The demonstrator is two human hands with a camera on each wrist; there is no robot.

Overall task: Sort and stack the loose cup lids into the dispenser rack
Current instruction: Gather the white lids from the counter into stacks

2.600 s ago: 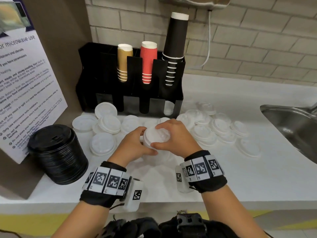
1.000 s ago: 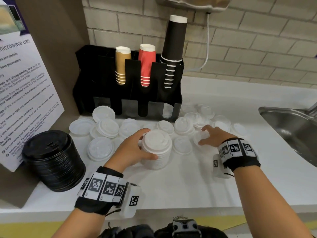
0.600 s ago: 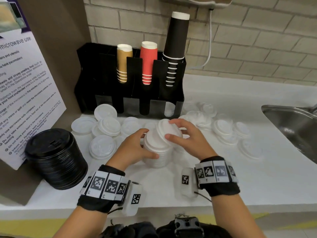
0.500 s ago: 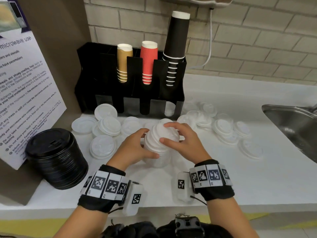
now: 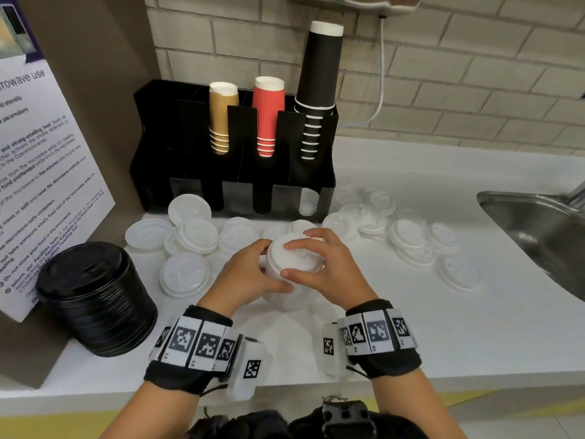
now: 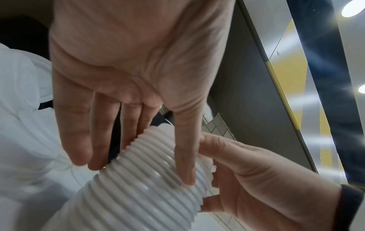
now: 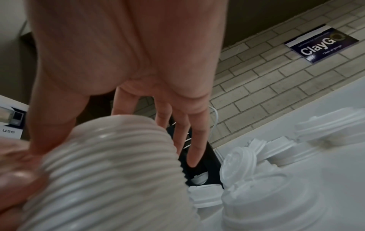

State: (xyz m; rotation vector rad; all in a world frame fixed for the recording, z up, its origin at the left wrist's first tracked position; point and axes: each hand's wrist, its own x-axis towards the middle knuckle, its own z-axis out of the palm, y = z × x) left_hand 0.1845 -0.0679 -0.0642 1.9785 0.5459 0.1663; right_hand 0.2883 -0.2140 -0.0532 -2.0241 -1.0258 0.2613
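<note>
One tall stack of white lids point(image 5: 292, 264) stood on the bench point(image 5: 443, 327) at centre, ribbed rims nested tight in the left wrist view. Left hand point(image 5: 250, 277) gripped its side from 9 o'clock, thumb and fingers curled round the ribs. Right hand point(image 5: 326, 267) sat over the top from 3 o'clock, fingers spread on the uppermost lid, thumb against the near rim; holding, not lifting.

Step in hand, by my reading: seating the newest lid onto the stack and squaring it. Sorting was well under way, racking not begun.

Loose white lids point(image 5: 408, 236) lay scattered at 1 to 3 o'clock of the stack, more point(image 5: 186, 245) at 9 to 11 o'clock, some larger than others. Dispenser rack point(image 5: 237, 185) stood at 12 o'clock, cups point(image 5: 266, 115) in its upper slots; lower bays looked mostly empty, one white lid point(image 5: 308, 201) showing in the right-hand bay. Black lid stack point(image 5: 95, 299) sat at 8 o'clock. Sink point(image 5: 538, 223) at far 3 o'clock.

Next move likely calls for the right hand to let go and fetch a matching-size lid, left hand steadying. Sizes must be checked before nesting. Risk: the tall stack tipping if released.
</note>
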